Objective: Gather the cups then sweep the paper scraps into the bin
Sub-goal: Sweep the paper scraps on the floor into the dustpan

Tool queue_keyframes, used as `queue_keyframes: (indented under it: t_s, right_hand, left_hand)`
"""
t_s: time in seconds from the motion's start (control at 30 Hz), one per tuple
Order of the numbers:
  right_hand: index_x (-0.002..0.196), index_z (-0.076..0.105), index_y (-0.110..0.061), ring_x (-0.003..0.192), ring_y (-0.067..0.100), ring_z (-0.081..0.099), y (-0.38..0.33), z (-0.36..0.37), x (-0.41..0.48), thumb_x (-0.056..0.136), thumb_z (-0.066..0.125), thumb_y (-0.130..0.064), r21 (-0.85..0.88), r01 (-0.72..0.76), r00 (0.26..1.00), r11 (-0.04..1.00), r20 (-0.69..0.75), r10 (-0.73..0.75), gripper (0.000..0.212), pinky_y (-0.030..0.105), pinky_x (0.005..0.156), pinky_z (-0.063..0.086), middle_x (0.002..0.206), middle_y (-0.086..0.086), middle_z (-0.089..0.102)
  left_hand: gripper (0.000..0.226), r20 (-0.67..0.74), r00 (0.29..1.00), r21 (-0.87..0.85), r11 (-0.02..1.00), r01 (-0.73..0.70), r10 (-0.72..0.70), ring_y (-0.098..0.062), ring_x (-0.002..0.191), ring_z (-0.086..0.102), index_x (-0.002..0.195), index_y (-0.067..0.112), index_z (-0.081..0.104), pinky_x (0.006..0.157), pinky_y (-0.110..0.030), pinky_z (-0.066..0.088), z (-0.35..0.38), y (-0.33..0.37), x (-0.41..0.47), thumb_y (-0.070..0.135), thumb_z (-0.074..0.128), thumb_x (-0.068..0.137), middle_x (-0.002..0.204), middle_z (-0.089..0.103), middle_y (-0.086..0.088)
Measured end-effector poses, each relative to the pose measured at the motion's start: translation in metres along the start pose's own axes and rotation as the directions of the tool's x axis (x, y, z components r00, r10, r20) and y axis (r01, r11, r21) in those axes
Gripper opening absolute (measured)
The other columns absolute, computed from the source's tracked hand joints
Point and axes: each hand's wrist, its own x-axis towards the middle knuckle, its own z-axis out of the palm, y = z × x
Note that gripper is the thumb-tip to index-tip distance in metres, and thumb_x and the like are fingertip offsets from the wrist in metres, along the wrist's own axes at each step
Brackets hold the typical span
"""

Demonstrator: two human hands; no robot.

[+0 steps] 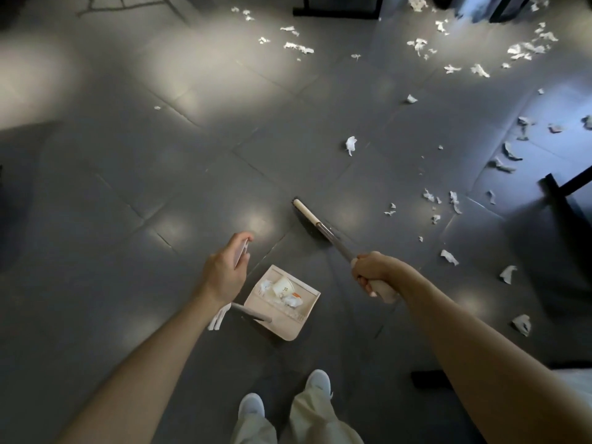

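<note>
A beige dustpan (pixel 299 315) sits on the dark tiled floor in front of my feet. It holds a crumpled paper cup (pixel 283 286) and some paper scraps (pixel 293 301). My left hand (pixel 224 270) hovers above its left side, fingers curled round a pale handle end that seems to belong to the dustpan's grey shaft (pixel 251 312). My right hand (pixel 371 274) grips the white grip of a broom handle. The broom head (pixel 304 217) rests on the floor beyond the dustpan. Several white paper scraps (pixel 350 144) lie scattered to the right and far ahead.
Black furniture legs stand at the right edge (pixel 557 193) and at the top (pixel 336 11). Denser scraps lie at the top right (pixel 525 49). A white item (pixel 219 317) lies or hangs below my left wrist. My feet (pixel 285 395) are at the bottom centre.
</note>
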Motion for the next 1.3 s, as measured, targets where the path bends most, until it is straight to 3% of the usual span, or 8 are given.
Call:
queue_keyframes:
  t_s: [0.13, 0.37, 0.53, 0.8, 0.93, 1.0, 1.17, 1.3]
  right_hand:
    - [0.062, 0.054, -0.008, 0.052, 0.017, 0.05, -0.015, 0.023, -0.008, 0.086, 0.043, -0.003, -0.18, -0.005, 0.99, 0.984, 0.14, 0.031, 0.027, 0.027, 0.059, 0.044, 0.053, 0.004, 0.056]
    - [0.069, 0.038, -0.011, 0.026, 0.004, 0.032, -0.031, 0.019, -0.078, 0.094, 0.033, -0.001, 0.049, -0.191, 0.913, 0.98, 0.375, 0.16, 0.027, 0.011, 0.028, 0.028, 0.037, -0.002, 0.035]
    - [0.096, 0.047, -0.005, 0.027, 0.005, 0.034, -0.044, 0.066, -0.133, 0.091, 0.036, 0.002, 0.008, -0.074, 0.954, 0.997, 0.293, 0.069, 0.013, 0.01, 0.033, 0.031, 0.037, -0.001, 0.039]
    - [0.101, 0.044, -0.006, 0.027, 0.007, 0.031, -0.09, 0.172, -0.169, 0.09, 0.037, 0.004, 0.131, 0.022, 0.978, 0.991, 0.203, -0.048, 0.017, 0.01, 0.033, 0.031, 0.036, 0.0, 0.037]
    - [0.102, 0.048, -0.005, 0.029, 0.007, 0.033, -0.118, 0.233, -0.171, 0.089, 0.038, 0.005, 0.154, 0.032, 0.987, 0.988, 0.149, -0.055, 0.02, 0.011, 0.034, 0.031, 0.039, 0.003, 0.039]
    - [0.099, 0.048, -0.004, 0.033, 0.01, 0.033, -0.131, 0.26, -0.168, 0.088, 0.039, 0.007, 0.134, 0.042, 0.992, 0.99, 0.112, -0.057, 0.018, 0.012, 0.035, 0.031, 0.048, 0.006, 0.038]
    - [0.085, 0.052, -0.002, 0.037, 0.013, 0.042, -0.162, 0.314, -0.15, 0.09, 0.043, 0.004, -0.153, 0.09, 0.995, 0.984, 0.058, -0.082, 0.012, 0.014, 0.035, 0.036, 0.059, 0.015, 0.055]
    - [0.086, 0.059, -0.005, 0.06, 0.021, 0.058, -0.163, 0.347, -0.129, 0.086, 0.05, -0.003, -0.387, 0.111, 0.99, 0.915, -0.039, -0.137, 0.009, 0.024, 0.058, 0.046, 0.087, 0.015, 0.071]
  left_hand:
    - [0.026, -0.001, 1.0, 0.001, 1.0, -0.005, 0.005, -0.038, 0.077, 0.061, 0.114, 0.014, 0.057, 0.062, -0.024, 0.034, 0.005, 0.004, 0.007, 0.006, 0.055, 0.09, 0.084, 0.065, -0.007]
    - [0.024, 0.023, 0.999, -0.009, 1.0, -0.024, 0.024, -0.036, 0.076, 0.061, 0.116, 0.015, 0.054, 0.062, -0.026, 0.036, -0.001, -0.006, -0.004, 0.009, 0.052, 0.092, 0.084, 0.064, -0.012]
    - [0.024, -0.012, 1.0, -0.036, 0.999, -0.008, 0.008, -0.037, 0.075, 0.063, 0.118, 0.017, 0.053, 0.062, -0.028, 0.039, -0.035, -0.041, -0.045, 0.012, 0.052, 0.094, 0.082, 0.063, -0.006]
    - [0.024, -0.105, 0.995, -0.113, 0.994, -0.009, -0.003, -0.023, 0.074, 0.062, 0.113, 0.01, 0.058, 0.061, -0.016, 0.031, -0.128, -0.133, -0.113, 0.003, 0.056, 0.09, 0.087, 0.061, 0.01]
    - [0.024, -0.093, 0.995, -0.11, 0.994, 0.012, -0.022, -0.005, 0.052, 0.054, 0.109, 0.014, 0.058, 0.051, -0.018, 0.028, -0.176, -0.188, -0.14, 0.003, 0.056, 0.089, 0.053, 0.051, 0.025]
    - [0.024, -0.056, 0.997, -0.109, 0.993, 0.051, -0.057, 0.002, 0.046, 0.052, 0.11, 0.02, 0.056, 0.05, -0.021, 0.029, -0.197, -0.216, -0.149, 0.006, 0.054, 0.09, 0.058, 0.054, 0.029]
    - [0.025, 0.004, 0.997, -0.137, 0.987, 0.082, -0.082, -0.014, 0.05, 0.052, 0.104, 0.027, 0.054, 0.05, -0.006, 0.034, -0.233, -0.266, -0.16, 0.005, 0.052, 0.092, 0.063, 0.058, 0.011]
    - [0.021, 0.026, 0.995, -0.088, 0.992, 0.095, -0.093, -0.019, 0.056, 0.053, 0.109, 0.021, 0.056, 0.045, -0.006, 0.033, -0.238, -0.29, -0.152, 0.009, 0.053, 0.092, 0.054, 0.052, 0.004]
